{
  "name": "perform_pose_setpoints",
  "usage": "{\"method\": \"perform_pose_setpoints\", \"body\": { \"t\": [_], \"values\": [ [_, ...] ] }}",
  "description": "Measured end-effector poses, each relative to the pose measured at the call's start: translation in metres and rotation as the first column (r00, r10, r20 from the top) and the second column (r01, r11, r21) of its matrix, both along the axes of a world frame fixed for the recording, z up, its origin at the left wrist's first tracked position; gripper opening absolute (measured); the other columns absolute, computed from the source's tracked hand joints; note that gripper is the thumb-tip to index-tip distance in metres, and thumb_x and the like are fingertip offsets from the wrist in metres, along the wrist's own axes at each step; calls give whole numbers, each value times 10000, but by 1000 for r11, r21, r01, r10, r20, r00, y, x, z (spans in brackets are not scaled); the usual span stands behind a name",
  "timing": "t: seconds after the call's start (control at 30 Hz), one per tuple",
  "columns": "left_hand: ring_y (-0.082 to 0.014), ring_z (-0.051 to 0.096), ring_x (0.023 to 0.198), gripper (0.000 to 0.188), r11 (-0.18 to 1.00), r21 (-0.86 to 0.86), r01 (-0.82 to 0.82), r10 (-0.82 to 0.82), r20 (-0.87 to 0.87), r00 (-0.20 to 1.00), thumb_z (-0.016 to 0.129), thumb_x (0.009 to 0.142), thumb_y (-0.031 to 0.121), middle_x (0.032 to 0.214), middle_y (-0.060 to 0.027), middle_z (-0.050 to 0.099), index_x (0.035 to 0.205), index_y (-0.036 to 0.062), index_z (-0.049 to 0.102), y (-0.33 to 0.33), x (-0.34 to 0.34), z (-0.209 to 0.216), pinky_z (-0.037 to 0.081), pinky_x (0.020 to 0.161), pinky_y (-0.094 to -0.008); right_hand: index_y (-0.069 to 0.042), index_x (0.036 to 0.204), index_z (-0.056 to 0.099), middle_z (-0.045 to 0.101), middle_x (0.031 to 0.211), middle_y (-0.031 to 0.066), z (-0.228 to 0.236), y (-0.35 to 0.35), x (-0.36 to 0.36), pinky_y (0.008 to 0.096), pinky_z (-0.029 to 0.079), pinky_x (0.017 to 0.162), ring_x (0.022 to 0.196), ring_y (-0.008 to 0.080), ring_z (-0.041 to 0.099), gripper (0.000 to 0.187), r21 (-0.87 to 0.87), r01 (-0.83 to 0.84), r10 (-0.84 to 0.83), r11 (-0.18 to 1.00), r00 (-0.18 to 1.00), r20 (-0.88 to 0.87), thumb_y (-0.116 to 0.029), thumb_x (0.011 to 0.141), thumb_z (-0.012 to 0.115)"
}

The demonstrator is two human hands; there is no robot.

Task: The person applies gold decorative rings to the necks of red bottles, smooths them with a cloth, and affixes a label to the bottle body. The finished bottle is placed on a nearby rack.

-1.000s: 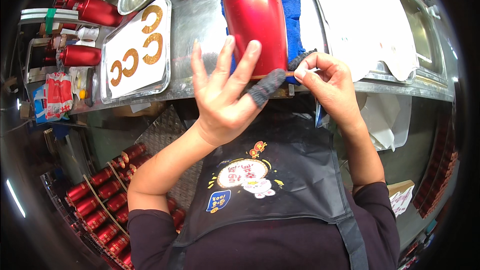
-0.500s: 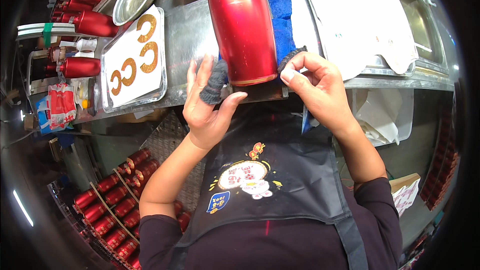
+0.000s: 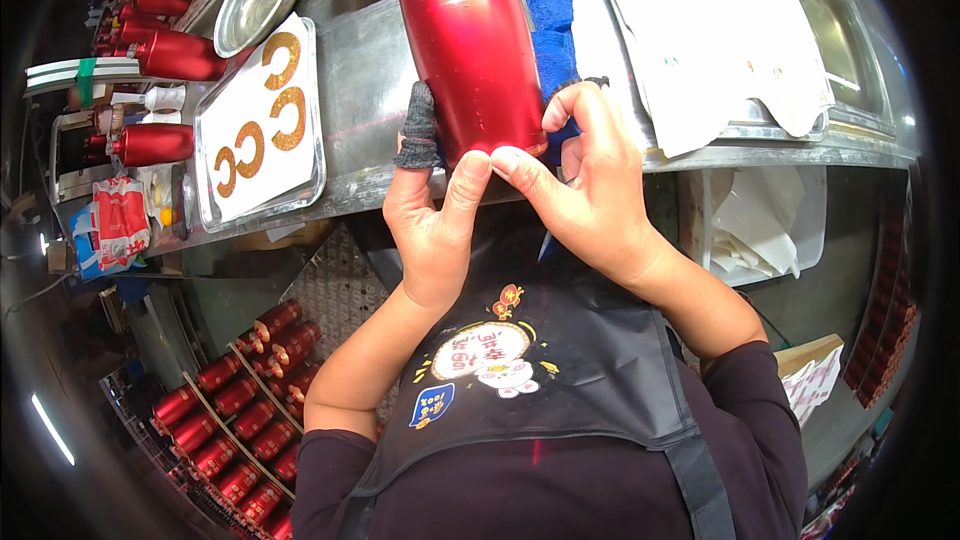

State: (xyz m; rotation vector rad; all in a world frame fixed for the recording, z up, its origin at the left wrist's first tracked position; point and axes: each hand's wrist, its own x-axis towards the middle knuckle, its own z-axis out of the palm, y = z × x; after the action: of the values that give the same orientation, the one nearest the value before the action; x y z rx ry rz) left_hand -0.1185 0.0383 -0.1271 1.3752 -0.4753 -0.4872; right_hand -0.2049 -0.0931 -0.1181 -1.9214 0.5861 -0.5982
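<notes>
Red, glossy and barrel-sided, a metallic bottle (image 3: 468,40) lies on its side on a rough blue cloth (image 3: 553,25) spread over the brushed steel desk (image 3: 365,70), its near end at the desk's front edge and its far end cut off by the top of the view. Both hands are at that near end. On the left hand (image 3: 432,215), the forefinger, sheathed in a dark grey knitted sleeve (image 3: 418,130), runs along the bottle's left side, while the thumb stands well apart from it with its tip at the base. The right hand (image 3: 600,195) has its forefinger bent against the bottle's right side and its thumb stretched inward, so the two thumb tips meet, or nearly so, at the base; whether the fingers grip firmly or merely rest there cannot be told. The thumbs cover part of the base edge, and the right hand hides the lower part of the cloth. To the left stand a clear shallow tray (image 3: 318,155) bearing a white sheet with gold C-shaped pieces (image 3: 288,120), a round metal bowl (image 3: 257,0) behind it, and further red bottles (image 3: 155,144). A large white sheet (image 3: 700,40) spreads to the right.
</notes>
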Motion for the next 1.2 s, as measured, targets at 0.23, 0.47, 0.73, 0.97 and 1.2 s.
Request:
{"method": "perform_pose_setpoints", "body": {
  "t": [0.23,0.47,0.73,0.97,1.2],
  "values": [
    [-108,588,1023,328,998,-7,-61,61,11,998,711,926,89,1141,-44,656,1231,6,620,-5,-3,-2,461,933,-275,-27,965,510,468,901,-4,-2,3,1,178,271,477,563,-6,326,332,112,-32,24,993,997,70,-161,843,787],
    [-110,553,1040,333,994,-5,-106,106,90,990,716,920,111,1165,-37,623,1214,-10,615,13,-2,-14,443,946,-273,-41,985,511,479,875,-26,0,-2,-3,166,261,483,552,-18,332,296,301,-77,74,951,997,22,-147,869,762],
    [-394,488,1356,486,935,298,-194,-80,708,702,764,848,180,1420,-231,545,1267,-29,634,42,-6,-37,107,1167,-627,-43,977,483,475,842,-22,-2,5,8,172,307,527,591,-14,349,396,-3,13,-13,1000,998,65,-220,839,809],
    [-401,509,1335,368,940,285,-189,-124,798,590,769,827,169,1390,-222,574,1137,-15,697,36,3,-27,100,1147,-667,-38,974,474,478,872,-4,-4,5,5,179,261,457,536,-14,325,398,99,-12,8,995,999,39,-206,839,807],
    [-402,512,1329,284,924,311,-221,-210,898,387,788,761,148,1403,-178,578,1033,74,753,28,14,-8,119,1132,-696,-40,1004,501,552,845,46,-2,-1,-2,245,411,539,593,77,483,319,222,-56,53,973,998,20,-169,867,758]
  ]
}}
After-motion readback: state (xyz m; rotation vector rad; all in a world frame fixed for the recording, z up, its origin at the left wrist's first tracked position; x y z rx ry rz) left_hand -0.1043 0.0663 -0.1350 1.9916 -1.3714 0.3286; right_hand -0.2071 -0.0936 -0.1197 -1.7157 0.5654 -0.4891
